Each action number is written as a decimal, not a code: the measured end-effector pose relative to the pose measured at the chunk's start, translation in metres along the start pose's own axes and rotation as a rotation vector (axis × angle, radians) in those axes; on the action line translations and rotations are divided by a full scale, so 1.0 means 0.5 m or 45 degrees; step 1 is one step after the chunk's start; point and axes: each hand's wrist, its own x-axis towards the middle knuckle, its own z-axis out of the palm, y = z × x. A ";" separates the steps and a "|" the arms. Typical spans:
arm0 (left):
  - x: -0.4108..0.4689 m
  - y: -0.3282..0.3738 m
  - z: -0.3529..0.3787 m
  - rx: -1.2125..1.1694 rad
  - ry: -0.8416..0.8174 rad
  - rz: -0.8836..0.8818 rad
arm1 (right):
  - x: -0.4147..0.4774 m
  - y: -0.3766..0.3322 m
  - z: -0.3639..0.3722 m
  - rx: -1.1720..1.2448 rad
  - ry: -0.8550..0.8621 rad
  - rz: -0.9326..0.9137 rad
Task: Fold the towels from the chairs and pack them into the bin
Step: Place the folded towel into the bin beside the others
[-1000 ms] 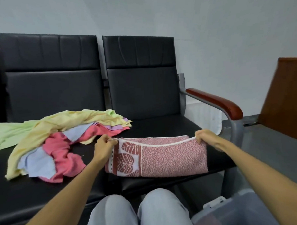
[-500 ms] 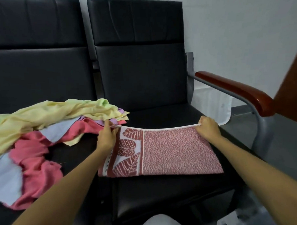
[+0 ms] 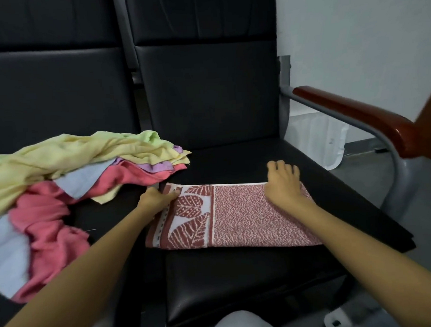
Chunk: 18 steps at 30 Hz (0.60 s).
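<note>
Folded red leaf towel (image 3: 239,219), long axis left-right, left hand (image 3: 158,198) pinching leaf-end corner, right hand (image 3: 282,183) pressing flat, bare chair seat (image 3: 229,162) beyond

Readable text: none.
Patterned towel (image 3: 236,219): leaf print, no lettering.
White bag (image 3: 314,136), 2 o'clock: small dark marks, too blurred to read.

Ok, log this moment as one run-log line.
step: folding | red leaf-pattern towel: folded, flat on chair seat | left hand: at far-left corner | right hand: flat on far-right corner | unfolded towel pile: to its left
</note>
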 end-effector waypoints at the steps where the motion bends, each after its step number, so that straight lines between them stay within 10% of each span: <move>1: -0.006 -0.004 -0.007 -0.043 -0.087 -0.049 | -0.008 -0.031 0.000 0.065 -0.003 -0.084; 10: -0.107 0.045 -0.103 -0.559 -0.313 -0.005 | -0.110 -0.228 0.077 0.342 -0.497 -0.315; 18: -0.163 0.200 -0.070 -0.857 -0.432 0.143 | -0.108 -0.207 -0.009 2.018 -0.526 0.345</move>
